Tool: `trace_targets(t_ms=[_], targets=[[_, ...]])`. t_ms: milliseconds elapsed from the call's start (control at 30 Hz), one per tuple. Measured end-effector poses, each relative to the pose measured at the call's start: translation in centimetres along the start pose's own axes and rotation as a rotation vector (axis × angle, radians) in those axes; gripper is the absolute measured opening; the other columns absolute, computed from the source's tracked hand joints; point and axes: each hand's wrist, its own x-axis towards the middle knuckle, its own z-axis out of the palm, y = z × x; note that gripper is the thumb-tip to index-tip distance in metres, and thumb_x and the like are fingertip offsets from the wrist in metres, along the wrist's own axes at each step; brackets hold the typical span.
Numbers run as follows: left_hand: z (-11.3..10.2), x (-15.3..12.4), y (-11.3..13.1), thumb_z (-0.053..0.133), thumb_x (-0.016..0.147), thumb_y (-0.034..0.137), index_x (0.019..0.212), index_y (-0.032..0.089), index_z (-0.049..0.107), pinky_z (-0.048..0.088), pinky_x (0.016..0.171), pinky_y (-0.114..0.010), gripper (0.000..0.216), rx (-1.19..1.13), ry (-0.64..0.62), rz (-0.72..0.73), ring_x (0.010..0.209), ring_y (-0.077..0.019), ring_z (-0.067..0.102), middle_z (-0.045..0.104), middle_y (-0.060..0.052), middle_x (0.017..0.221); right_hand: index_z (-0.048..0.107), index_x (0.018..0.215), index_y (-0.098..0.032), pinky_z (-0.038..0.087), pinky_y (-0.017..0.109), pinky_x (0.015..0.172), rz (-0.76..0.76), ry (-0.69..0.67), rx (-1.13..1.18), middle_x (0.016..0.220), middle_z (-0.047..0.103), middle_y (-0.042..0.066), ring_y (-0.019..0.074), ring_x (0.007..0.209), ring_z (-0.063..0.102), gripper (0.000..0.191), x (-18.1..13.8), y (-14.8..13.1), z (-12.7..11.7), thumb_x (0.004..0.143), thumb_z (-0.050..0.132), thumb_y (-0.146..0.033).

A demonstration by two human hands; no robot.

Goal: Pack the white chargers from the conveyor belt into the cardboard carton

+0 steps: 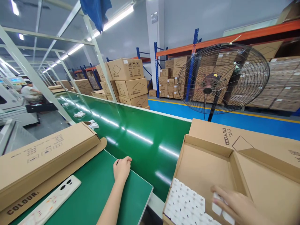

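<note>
My left hand point(122, 168) rests on the edge of the green tabletop point(133, 200) beside the belt. Its fingers are loosely curled, and no object shows in them. Inside the open carton point(201, 159) at the right, my right hand point(231, 200) is closed around small white plastic blocks point(217, 204); it is slightly blurred. At least two blocks show at its fingers. Next to it, packed rows of similar white pieces point(184, 200) fill the near left part of the carton. Their exact kind is too small to tell.
A green conveyor belt point(140, 125) carries small white pieces point(79, 114) farther off. A phone point(51, 201) and a long carton point(47, 153) lie on the left. Behind the open carton stands a black fan point(208, 84). Stacked boxes point(131, 78) and a distant person point(30, 89) are beyond.
</note>
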Motion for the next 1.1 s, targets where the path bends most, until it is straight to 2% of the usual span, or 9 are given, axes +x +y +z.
trace_targets(t_ms=[133, 333, 500, 600, 700, 800, 867, 933, 1100], targets=[[-0.1, -0.1, 0.1, 0.033, 0.081, 0.017, 0.08, 0.028, 0.062, 0.022, 0.098, -0.033, 0.031, -0.008, -0.003, 0.002, 0.086, -0.0141, 0.055, 0.066, 0.004, 0.075, 0.054, 0.085, -0.028, 0.049, 0.033, 0.062, -0.076, -0.086, -0.177, 0.082, 0.063, 0.001, 0.0223, 0.075, 0.063, 0.031, 0.4, -0.1, 1.8, 0.088, 0.032, -0.049], [-0.3, -0.2, 0.2, 0.034, 0.081, 0.016, 0.083, 0.029, 0.062, 0.022, 0.099, -0.033, 0.032, -0.024, -0.013, 0.009, 0.087, -0.0133, 0.055, 0.067, 0.005, 0.078, 0.056, 0.103, -0.029, 0.052, 0.037, 0.069, -0.111, -0.119, -0.199, 0.099, 0.066, 0.004, 0.0253, 0.089, 0.063, 0.036, 0.6, -1.3, 1.6, 0.086, 0.036, -0.052], [-0.3, -0.2, 0.3, 0.034, 0.081, 0.015, 0.081, 0.029, 0.062, 0.022, 0.098, -0.033, 0.031, -0.039, -0.009, 0.006, 0.085, -0.0131, 0.056, 0.067, 0.005, 0.077, 0.054, 0.117, -0.029, 0.051, 0.041, 0.077, -0.147, -0.102, -0.212, 0.115, 0.062, 0.006, 0.0292, 0.1, 0.059, 0.045, 0.7, -1.1, 1.6, 0.082, 0.041, -0.055], [-0.4, -0.2, 0.3, 0.034, 0.081, 0.016, 0.079, 0.029, 0.061, 0.022, 0.098, -0.033, 0.03, -0.045, -0.011, 0.004, 0.087, -0.0131, 0.055, 0.067, 0.005, 0.079, 0.054, 0.118, -0.027, 0.05, 0.044, 0.077, -0.075, -0.101, -0.178, 0.113, 0.063, 0.009, 0.0315, 0.1, 0.059, 0.049, 0.5, -1.4, 1.9, 0.082, 0.038, -0.057], [-0.4, -0.2, 0.3, 0.034, 0.08, 0.016, 0.079, 0.029, 0.061, 0.023, 0.098, -0.034, 0.03, -0.045, -0.018, -0.006, 0.088, -0.0136, 0.055, 0.067, 0.005, 0.079, 0.052, 0.119, -0.028, 0.047, 0.043, 0.082, 0.049, -0.121, -0.031, 0.111, 0.063, 0.008, 0.0289, 0.1, 0.058, 0.048, 0.1, -1.8, 1.9, 0.086, 0.029, -0.055], [-0.5, -0.1, 0.3, 0.034, 0.08, 0.016, 0.08, 0.028, 0.061, 0.023, 0.097, -0.034, 0.03, -0.049, -0.031, -0.018, 0.088, -0.0139, 0.056, 0.067, 0.005, 0.08, 0.057, 0.105, -0.027, 0.044, 0.036, 0.085, 0.066, -0.123, 0.143, 0.107, 0.064, 0.006, 0.0244, 0.098, 0.058, 0.044, -0.2, -2.0, 1.7, 0.089, 0.024, -0.051], [-0.5, 0.0, 0.2, 0.034, 0.079, 0.016, 0.08, 0.028, 0.061, 0.023, 0.098, -0.034, 0.03, -0.06, -0.04, -0.023, 0.089, -0.0138, 0.056, 0.068, 0.005, 0.081, 0.059, 0.084, -0.025, 0.044, 0.032, 0.078, 0.065, -0.109, 0.217, 0.089, 0.066, 0.005, 0.0219, 0.085, 0.06, 0.045, -0.4, -2.0, 1.8, 0.09, 0.021, -0.049], [-0.6, 0.2, 0.1, 0.033, 0.079, 0.017, 0.082, 0.028, 0.061, 0.024, 0.098, -0.034, 0.03, -0.073, -0.046, -0.034, 0.091, -0.014, 0.056, 0.068, 0.006, 0.083, 0.054, 0.072, -0.023, 0.043, 0.03, 0.073, 0.091, -0.089, 0.263, 0.075, 0.063, 0.003, 0.0201, 0.074, 0.059, 0.046, -0.6, -1.9, 2.2, 0.09, 0.02, -0.048], [-0.6, 0.4, -0.2, 0.032, 0.08, 0.017, 0.085, 0.029, 0.061, 0.024, 0.098, -0.035, 0.032, -0.091, -0.057, -0.04, 0.092, -0.0148, 0.057, 0.068, 0.005, 0.086, 0.049, 0.071, -0.023, 0.042, 0.029, 0.073, 0.127, 0.008, 0.283, 0.075, 0.061, 0.002, 0.0196, 0.076, 0.056, 0.042, -1.3, -1.7, 3.5, 0.091, 0.021, -0.047]])
